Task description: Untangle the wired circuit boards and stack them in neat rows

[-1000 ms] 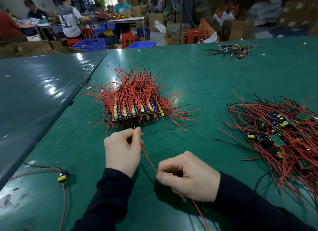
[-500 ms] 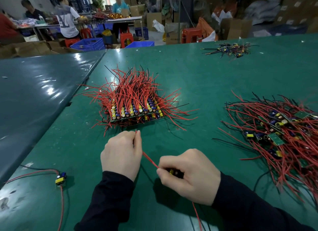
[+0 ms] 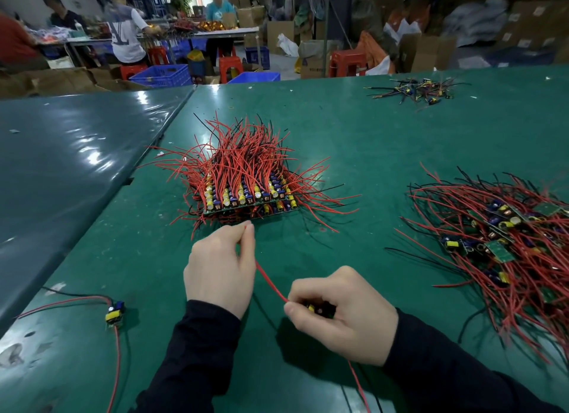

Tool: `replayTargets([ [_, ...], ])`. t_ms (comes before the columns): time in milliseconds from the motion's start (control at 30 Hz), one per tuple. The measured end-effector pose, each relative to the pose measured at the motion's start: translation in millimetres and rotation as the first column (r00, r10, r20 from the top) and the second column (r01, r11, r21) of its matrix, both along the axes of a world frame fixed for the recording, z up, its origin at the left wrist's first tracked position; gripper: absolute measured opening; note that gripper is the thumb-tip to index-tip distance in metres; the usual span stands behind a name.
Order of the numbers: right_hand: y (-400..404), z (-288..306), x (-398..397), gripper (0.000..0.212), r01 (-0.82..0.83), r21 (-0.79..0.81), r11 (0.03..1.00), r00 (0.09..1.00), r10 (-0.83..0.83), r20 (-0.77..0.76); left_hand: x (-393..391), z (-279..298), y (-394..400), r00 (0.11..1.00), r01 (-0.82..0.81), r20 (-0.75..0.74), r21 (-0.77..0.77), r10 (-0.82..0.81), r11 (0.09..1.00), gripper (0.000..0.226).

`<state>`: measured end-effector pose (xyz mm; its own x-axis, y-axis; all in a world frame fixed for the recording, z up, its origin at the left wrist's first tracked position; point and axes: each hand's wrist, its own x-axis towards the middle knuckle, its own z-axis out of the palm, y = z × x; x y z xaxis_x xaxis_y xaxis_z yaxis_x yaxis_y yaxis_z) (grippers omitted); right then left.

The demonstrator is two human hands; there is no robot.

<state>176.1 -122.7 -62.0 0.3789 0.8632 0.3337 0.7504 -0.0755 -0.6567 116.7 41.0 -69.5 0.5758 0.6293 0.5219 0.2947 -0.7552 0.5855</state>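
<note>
Head view: left hand pinches a thin red wire near its tip; right hand curls around a small yellow-capped circuit board at the wire's other end. Both sit on the green table mat, just in front of the neat stacked block of boards. Tangled red-wired pile lies right.

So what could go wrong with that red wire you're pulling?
1. The left hand and right hand stretch the red wire tight between them; a hard tug might pull it off the board in the right grip.
2. The left hand is right next to the stack; its loose wires could snag and upset the neat rows.
3. The wire trailing under the right wrist may catch on the pile.
</note>
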Motion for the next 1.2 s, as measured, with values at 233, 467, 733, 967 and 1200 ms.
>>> replayTargets([
  [233,3,-5,2,0.026,-0.012,-0.159,0.987,1.0,0.009,-0.021,1,2,-1,0.932,0.158,0.316,0.082,-0.176,0.984,0.028],
  [467,1,-4,14,0.029,0.114,-0.262,0.958,0.984,-0.145,-0.101,-3,8,-15,0.836,0.324,0.447,0.066,-0.318,0.944,0.025],
  [733,2,8,1,0.042,-0.157,-0.158,0.975,0.936,0.096,-0.34,-1,17,-5,0.856,0.384,0.517,-0.61,-0.019,0.693,0.035],
  [967,4,6,4,0.031,-0.125,-0.065,0.99,0.769,0.055,-0.637,-1,20,11,0.893,0.446,0.439,-0.893,0.094,-0.066,0.038],
  [1200,10,6,18,0.015,0.334,0.045,0.941,0.426,-0.109,-0.898,3,11,-1,0.895,0.404,0.406,-0.913,-0.182,-0.051,0.031],
])
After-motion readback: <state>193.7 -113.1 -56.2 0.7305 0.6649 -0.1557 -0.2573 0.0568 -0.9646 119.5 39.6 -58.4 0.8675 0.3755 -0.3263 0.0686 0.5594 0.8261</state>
